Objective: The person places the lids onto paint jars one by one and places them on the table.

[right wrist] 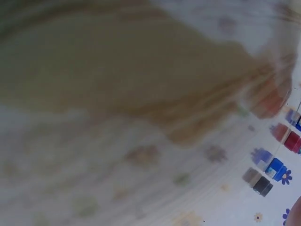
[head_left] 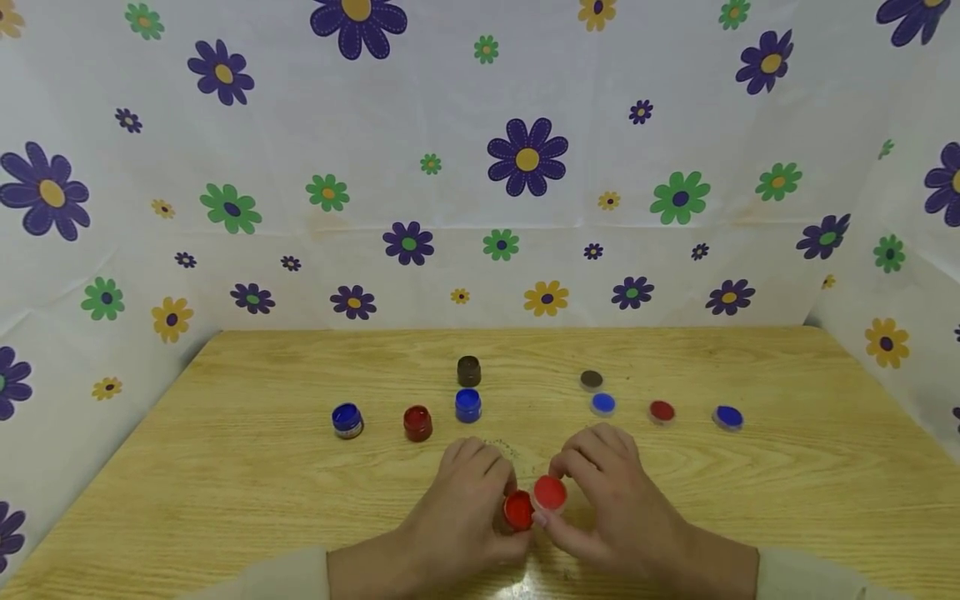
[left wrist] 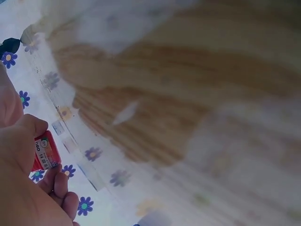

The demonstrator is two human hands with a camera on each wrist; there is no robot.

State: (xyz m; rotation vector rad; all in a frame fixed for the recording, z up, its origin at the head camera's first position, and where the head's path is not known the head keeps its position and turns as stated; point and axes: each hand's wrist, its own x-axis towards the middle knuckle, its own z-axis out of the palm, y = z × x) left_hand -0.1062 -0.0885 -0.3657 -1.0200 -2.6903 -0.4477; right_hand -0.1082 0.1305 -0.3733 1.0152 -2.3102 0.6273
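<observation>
My left hand (head_left: 468, 504) grips a small open jar of bright red paint (head_left: 518, 510) low over the front of the table. In the left wrist view the labelled side of this red paint jar (left wrist: 46, 151) shows between thumb and fingers. Just to the right, my right hand (head_left: 618, 504) pinches a red jar lid (head_left: 551, 492) between thumb and forefinger. The lid is off the jar and tilted, its red inner face toward the head camera. Lid and jar sit close together; whether they touch I cannot tell.
Beyond the hands stand open paint jars: dark blue (head_left: 347, 420), dark red (head_left: 417, 423), blue (head_left: 468, 406) and dark brown or black (head_left: 468, 372). To their right lie lids: dark (head_left: 591, 380), blue (head_left: 603, 404), dark red (head_left: 662, 412) and dark blue (head_left: 728, 417). A flowered cloth (head_left: 465, 192) hangs behind the wooden table (head_left: 225, 492).
</observation>
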